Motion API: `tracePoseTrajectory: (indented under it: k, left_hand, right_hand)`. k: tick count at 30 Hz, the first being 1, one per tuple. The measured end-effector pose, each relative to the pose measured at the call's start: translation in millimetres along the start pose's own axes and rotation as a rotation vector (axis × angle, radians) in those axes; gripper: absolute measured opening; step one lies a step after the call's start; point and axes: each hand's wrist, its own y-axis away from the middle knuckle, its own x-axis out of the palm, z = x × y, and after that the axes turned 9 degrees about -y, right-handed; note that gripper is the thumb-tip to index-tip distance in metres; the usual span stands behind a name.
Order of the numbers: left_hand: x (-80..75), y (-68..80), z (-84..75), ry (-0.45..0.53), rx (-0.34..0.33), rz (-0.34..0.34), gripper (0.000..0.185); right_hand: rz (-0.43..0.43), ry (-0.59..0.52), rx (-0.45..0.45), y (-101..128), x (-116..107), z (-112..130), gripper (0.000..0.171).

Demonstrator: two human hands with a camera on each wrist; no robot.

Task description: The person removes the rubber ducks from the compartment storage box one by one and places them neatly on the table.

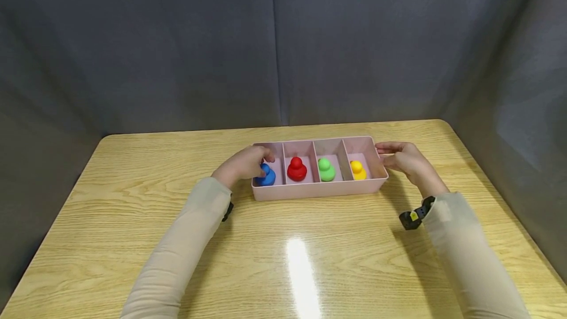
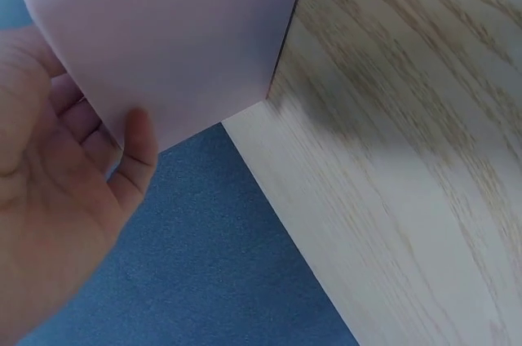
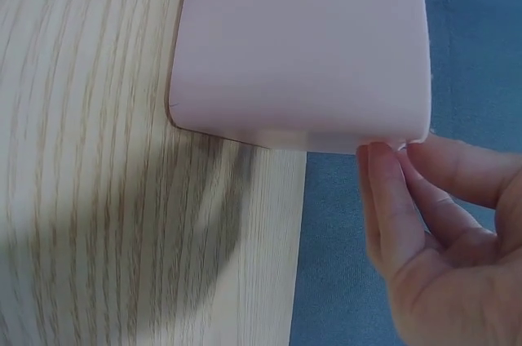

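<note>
A long pink divided box [image 1: 319, 191] stands toward the back of the table. My left hand [image 1: 241, 164] reaches over its left end, fingers curled about the head of a blue toy duck [image 1: 267, 177], thumb overlapping it. In the left wrist view, one fingertip lies outside the end wall [image 2: 179, 44] and the other fingers are hidden behind the rim. A red duck [image 1: 297, 170], a green duck [image 1: 327, 171] and a yellow duck [image 1: 359, 172] each sit in their own compartment. My right hand [image 1: 405, 159], fingers fairly straight, touches the box's right end near the rim corner.
The wooden table [image 1: 155, 181] meets dark grey curtains [image 1: 186, 53] at its back and sides. A black wrist strap with a camera [image 1: 414, 217] sits on the right wrist. Bright glare [image 1: 303, 274] lies on the table's front half.
</note>
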Motion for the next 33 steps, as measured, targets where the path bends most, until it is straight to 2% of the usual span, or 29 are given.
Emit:
tracePoseTrajectory:
  k: [4,11,16,23,27,33]
  left_hand:
    - [-0.2,-0.3,-0.2,-0.014,0.002,0.007,0.04]
    - [-0.7,-1.9,-1.4,-0.108,0.014,0.016,0.036]
    - [-0.6,-2.2,-0.2,-0.098,0.015,0.011,0.036]
    - [-3.0,-1.1,5.7,-0.009,0.053,-0.05,0.039]
    - [-7.9,1.8,10.3,0.054,0.081,-0.117,0.036]
    - [-19.3,9.9,12.9,0.095,0.103,-0.197,0.032]
  right_hand:
    - [-0.004,0.011,0.01,0,0,1,0.055]
    - [-0.012,0.023,0.015,-1,0,4,0.055]
    - [-0.011,0.009,0.013,-2,0,3,0.054]
    - [-0.014,0.009,0.01,-4,0,2,0.054]
    - [-0.02,0.011,0.016,-4,2,2,0.054]
    - [-0.026,0.026,0.02,-4,4,4,0.055]
